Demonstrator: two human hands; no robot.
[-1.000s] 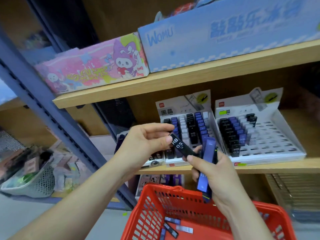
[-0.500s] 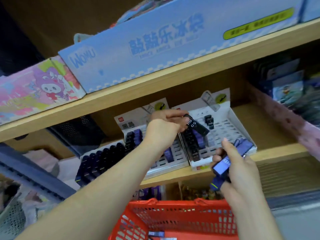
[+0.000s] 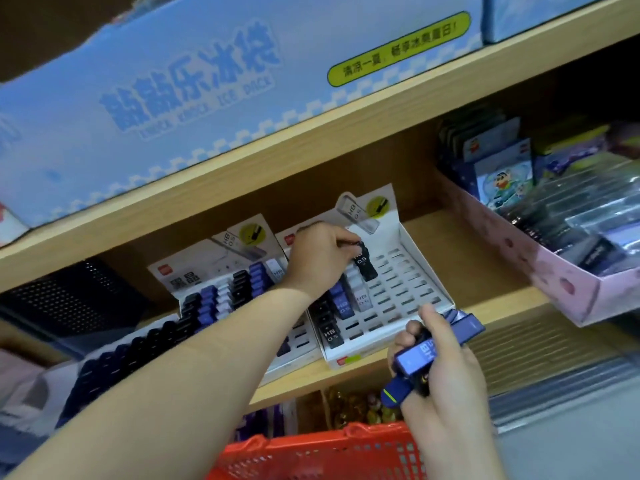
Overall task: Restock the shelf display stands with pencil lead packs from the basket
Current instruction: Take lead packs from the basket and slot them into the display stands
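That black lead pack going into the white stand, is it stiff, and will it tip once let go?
Probably stiff: the black pack shows straight edges while the left hand pinches only its top. Likely light, since a pinch alone carries it. Seated, it should hardly tip; neighbouring packs sit upright in the stand.

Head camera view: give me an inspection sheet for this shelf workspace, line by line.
Surface: wooden shelf carrying left display stand and right display stand, whose right half is empty slots.
Job's things: black lead pack at the right display stand's upper slots; blue lead packs; red basket below.
Clutter: black mesh item at far left.
Grips: left hand pinches black lead pack; right hand holds blue lead packs.
Cables: nothing seen.
Surroundings: blue box on the shelf above; pink tray at right.
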